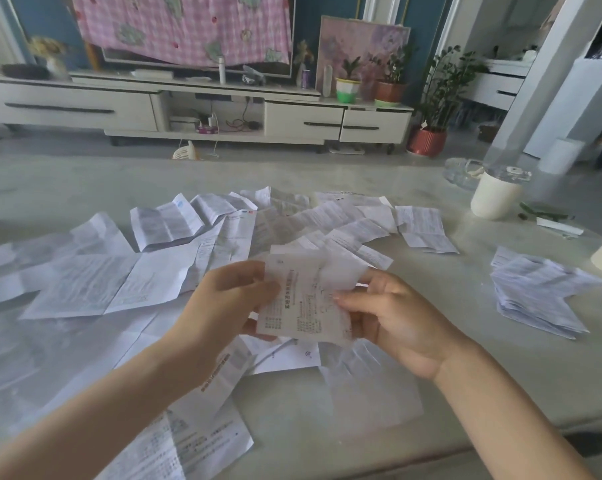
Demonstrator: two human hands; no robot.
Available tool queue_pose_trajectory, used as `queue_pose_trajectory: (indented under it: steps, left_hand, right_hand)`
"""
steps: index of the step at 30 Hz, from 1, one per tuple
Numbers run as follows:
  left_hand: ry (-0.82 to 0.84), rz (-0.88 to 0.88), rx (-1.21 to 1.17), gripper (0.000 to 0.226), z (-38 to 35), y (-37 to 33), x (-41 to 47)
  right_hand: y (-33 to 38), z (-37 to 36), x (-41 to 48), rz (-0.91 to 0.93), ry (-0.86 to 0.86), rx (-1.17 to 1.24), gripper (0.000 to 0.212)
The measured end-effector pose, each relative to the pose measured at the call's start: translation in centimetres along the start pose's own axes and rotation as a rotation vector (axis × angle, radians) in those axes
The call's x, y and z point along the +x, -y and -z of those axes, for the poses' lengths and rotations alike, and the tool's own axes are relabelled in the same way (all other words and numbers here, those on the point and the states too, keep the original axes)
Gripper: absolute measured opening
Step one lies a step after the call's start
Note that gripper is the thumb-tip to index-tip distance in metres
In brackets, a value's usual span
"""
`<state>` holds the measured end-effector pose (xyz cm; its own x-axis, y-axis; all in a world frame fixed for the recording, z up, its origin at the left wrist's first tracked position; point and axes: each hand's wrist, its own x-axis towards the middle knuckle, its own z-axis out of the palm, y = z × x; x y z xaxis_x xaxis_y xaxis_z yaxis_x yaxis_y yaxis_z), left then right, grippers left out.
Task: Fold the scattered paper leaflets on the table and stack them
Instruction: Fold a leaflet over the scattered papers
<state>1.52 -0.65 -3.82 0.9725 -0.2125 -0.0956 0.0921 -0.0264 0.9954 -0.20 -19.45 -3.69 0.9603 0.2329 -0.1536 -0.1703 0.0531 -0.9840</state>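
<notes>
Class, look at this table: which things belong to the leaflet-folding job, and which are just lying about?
Job: held leaflet, gripped by left hand and right hand; loose leaflets; stack of folded ones.

Lying about: white cup; glass dish; green item beside the cup.

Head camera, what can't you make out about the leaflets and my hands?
All in the head view:
The held leaflet: print blurred, unreadable.
The left hand and right hand: fingers behind that sheet are hidden by it.
The stack of folded leaflets: layers blur together, no count possible.
The scattered leaflets: some cut off by the left and bottom edges.
</notes>
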Motion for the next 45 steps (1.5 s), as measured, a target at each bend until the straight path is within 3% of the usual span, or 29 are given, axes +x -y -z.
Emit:
queue_pose_trajectory:
  steps: [3,5,7,9,11,15,18,20,25,31,37,42,45]
  left_hand:
    - [0.008,0.036,-0.058,0.044,0.0,0.0,0.3]
    - [0.030,0.086,-0.200,0.034,-0.1,0.0,0.5]
    - [0.085,0.125,-0.318,0.022,-0.2,-0.2,0.4]
    - [0.193,0.118,-0.206,0.037,-0.1,0.1,0.4]
    - [0.242,0.071,-0.073,0.038,-0.3,0.4,0.1]
    - [0.087,-0.012,-0.034,0.010,-0.6,0.9,-0.1]
    - [0.002,-0.054,0.020,0.004,-0.9,1.1,0.1]
    - [-0.016,-0.056,0.054,0.004,-1.3,0.8,0.4]
    - [0.043,-0.040,0.102,0.012,-4.0,-0.6,2.3]
    - [0.106,0.035,0.079,0.017,-11.2,-1.3,5.4]
    - [0.229,0.072,0.213,0.020,-20.7,-0.3,7.6]
    - [0.306,0.120,0.442,0.016,-24.7,1.7,8.1]
    - [0.334,0.050,0.668,0.018,-25.8,3.0,8.2]
  right_hand:
    - [-0.3,-0.2,0.0,0.076,-0.074,-0.095,0.033]
    - [-0.7,0.0,0.2,0.184,-0.170,-0.208,0.054]
    - [-1.0,0.0,0.3,0.313,-0.238,-0.303,0.061]
    - [-1.2,-0.3,0.3,0.408,-0.258,-0.326,0.062]
    - [-1.3,-0.5,0.1,0.451,-0.257,-0.343,0.062]
    - [-1.1,-0.2,-0.2,0.306,-0.194,-0.240,0.048]
    - [-0.4,0.3,-0.3,0.191,-0.094,-0.073,0.022]
    - [-0.3,0.7,-0.4,0.192,-0.102,-0.135,0.016]
    - [0.1,3.3,-0.6,0.274,-0.261,-0.268,0.029]
    - [-0.2,9.8,-1.9,0.306,-0.692,-0.378,0.032]
    - [-1.4,17.2,-6.0,0.106,-0.925,-0.225,0.024]
    - [-3.1,20.2,-8.7,-0.099,-0.987,-0.465,0.019]
    - [-3.6,20.6,-9.3,-0.186,-0.985,-0.639,0.017]
